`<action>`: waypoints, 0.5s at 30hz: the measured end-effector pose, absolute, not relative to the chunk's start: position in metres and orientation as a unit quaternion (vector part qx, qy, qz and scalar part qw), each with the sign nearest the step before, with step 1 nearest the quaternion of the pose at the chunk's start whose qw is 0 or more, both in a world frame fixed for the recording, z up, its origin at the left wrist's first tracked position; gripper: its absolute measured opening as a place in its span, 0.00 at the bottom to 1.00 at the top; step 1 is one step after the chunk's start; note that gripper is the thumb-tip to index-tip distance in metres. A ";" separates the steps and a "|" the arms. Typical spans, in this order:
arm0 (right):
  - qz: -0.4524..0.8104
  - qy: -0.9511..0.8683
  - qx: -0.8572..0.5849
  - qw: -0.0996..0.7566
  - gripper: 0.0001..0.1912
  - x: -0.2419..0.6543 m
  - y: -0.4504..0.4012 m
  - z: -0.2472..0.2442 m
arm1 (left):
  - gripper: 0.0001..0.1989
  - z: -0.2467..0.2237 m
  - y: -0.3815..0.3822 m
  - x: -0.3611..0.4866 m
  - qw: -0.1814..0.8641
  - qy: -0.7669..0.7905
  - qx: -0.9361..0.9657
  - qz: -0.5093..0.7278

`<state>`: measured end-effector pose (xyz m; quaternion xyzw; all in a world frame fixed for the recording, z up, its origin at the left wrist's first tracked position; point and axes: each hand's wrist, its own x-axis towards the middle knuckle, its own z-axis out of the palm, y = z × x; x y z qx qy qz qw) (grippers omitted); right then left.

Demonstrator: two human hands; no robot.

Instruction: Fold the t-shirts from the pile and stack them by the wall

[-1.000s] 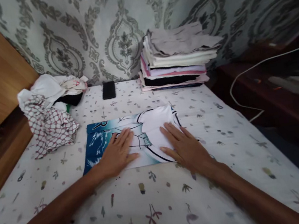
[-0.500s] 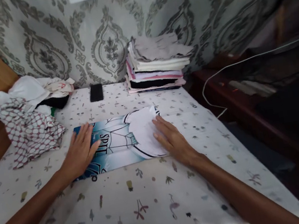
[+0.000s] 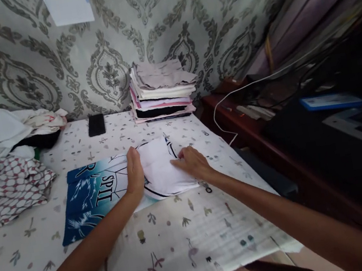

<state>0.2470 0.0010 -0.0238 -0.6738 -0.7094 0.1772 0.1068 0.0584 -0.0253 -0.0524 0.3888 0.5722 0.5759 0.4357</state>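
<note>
Shirt (image 3: 105, 180): lay folded centrally on printed cloth (image 3: 171, 241), blue left, white right, black-lettered.
Left hand (image 3: 135, 172): rested edge-on atop, fingers straight, gripping nothing.
Right hand (image 3: 193, 163): half-curled at right end; grip was unclear.

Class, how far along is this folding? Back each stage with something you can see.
Looks done: the stack of folded clothes at the back. In hand: the printed garment, laid in a long strip, with the left hand edge-on across it and the right hand at its white end. Probably left: folding that strip shorter, then the crumpled heap.
</note>
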 end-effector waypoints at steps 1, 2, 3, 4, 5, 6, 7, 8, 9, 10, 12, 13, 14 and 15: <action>0.177 -0.715 -0.667 0.109 0.12 0.245 0.002 -0.023 | 0.30 -0.050 -0.028 0.060 0.427 0.583 0.382 0.576; 0.185 -0.718 -0.660 0.121 0.12 0.244 0.003 -0.023 | 0.29 -0.047 -0.030 0.061 0.417 0.595 0.376 0.575; 0.211 -0.711 -0.655 0.144 0.12 0.242 0.004 -0.023 | 0.29 -0.044 -0.032 0.062 0.411 0.603 0.375 0.572; 0.253 -0.695 -0.651 0.172 0.14 0.241 0.006 -0.024 | 0.29 -0.041 -0.034 0.063 0.408 0.608 0.377 0.568; 0.303 -0.672 -0.646 0.201 0.15 0.240 0.007 -0.024 | 0.29 -0.039 -0.035 0.064 0.405 0.612 0.377 0.565; 0.351 -0.645 -0.641 0.223 0.15 0.239 0.008 -0.024 | 0.29 -0.037 -0.036 0.065 0.402 0.617 0.376 0.563; 0.390 -0.624 -0.636 0.233 0.14 0.237 0.008 -0.023 | 0.29 -0.036 -0.036 0.065 0.401 0.620 0.374 0.561; 0.428 -0.603 -0.631 0.237 0.12 0.236 0.009 -0.022 | 0.29 -0.035 -0.036 0.065 0.401 0.623 0.371 0.560; 0.471 -0.579 -0.621 0.240 0.09 0.235 0.009 -0.021 | 0.29 -0.036 -0.036 0.065 0.402 0.624 0.367 0.560; 0.521 -0.549 -0.606 0.244 0.08 0.235 0.009 -0.018 | 0.29 -0.036 -0.035 0.065 0.403 0.625 0.364 0.561; 0.637 -0.464 -0.556 0.262 0.12 0.234 0.008 -0.013 | 0.29 -0.037 -0.033 0.064 0.404 0.624 0.361 0.563; 0.682 -0.426 -0.530 0.270 0.14 0.234 0.008 -0.009 | 0.29 -0.038 -0.032 0.064 0.404 0.623 0.361 0.564; 0.709 -0.401 -0.511 0.274 0.15 0.234 0.008 -0.006 | 0.29 -0.038 -0.032 0.063 0.403 0.622 0.361 0.565; 0.720 -0.396 -0.500 0.273 0.14 0.233 0.009 -0.003 | 0.29 -0.039 -0.031 0.063 0.403 0.621 0.362 0.567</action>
